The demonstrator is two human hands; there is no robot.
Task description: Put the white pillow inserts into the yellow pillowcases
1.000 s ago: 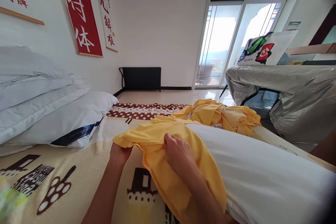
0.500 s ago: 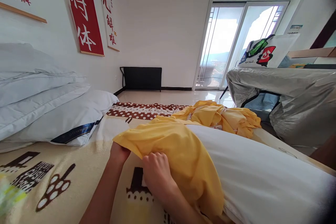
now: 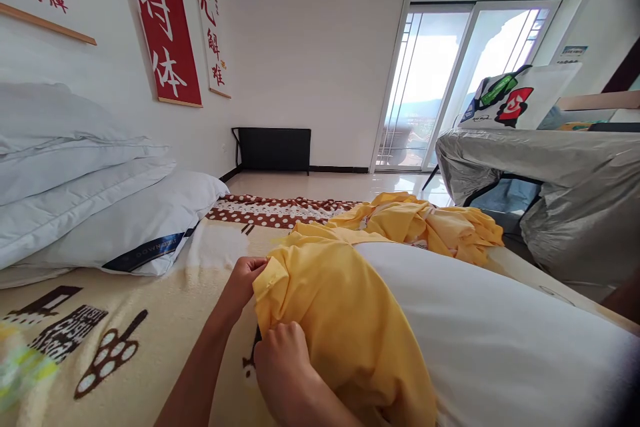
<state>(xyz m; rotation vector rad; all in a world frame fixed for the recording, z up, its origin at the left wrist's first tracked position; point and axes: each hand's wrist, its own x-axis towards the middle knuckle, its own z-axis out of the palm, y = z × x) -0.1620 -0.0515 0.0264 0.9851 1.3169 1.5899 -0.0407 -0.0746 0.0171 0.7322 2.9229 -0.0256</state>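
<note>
A yellow pillowcase (image 3: 345,307) lies bunched over the near end of a smooth white pillow (image 3: 480,307), which stretches toward the right edge of the view. My left hand (image 3: 249,277) pinches the far left corner of the pillowcase, where its edge is folded over. Closer to me, my right hand (image 3: 284,353) is closed in a fist on the near left edge of the same cloth. The fingertips of both hands are partly hidden. Under them spreads a cream blanket (image 3: 165,347) with brown printed shapes.
White pillows (image 3: 125,213) are stacked at the left against the wall. Another crumpled yellow cloth (image 3: 430,223) lies at the bed's far side. A silver-covered table (image 3: 540,147) with a printed bag (image 3: 520,97) stands at the right. A black folded panel (image 3: 274,149) leans against the back wall.
My left hand has moved right and slightly up, folding the pillowcase corner inward. My right hand has shifted a little left and down with the cloth's edge.
</note>
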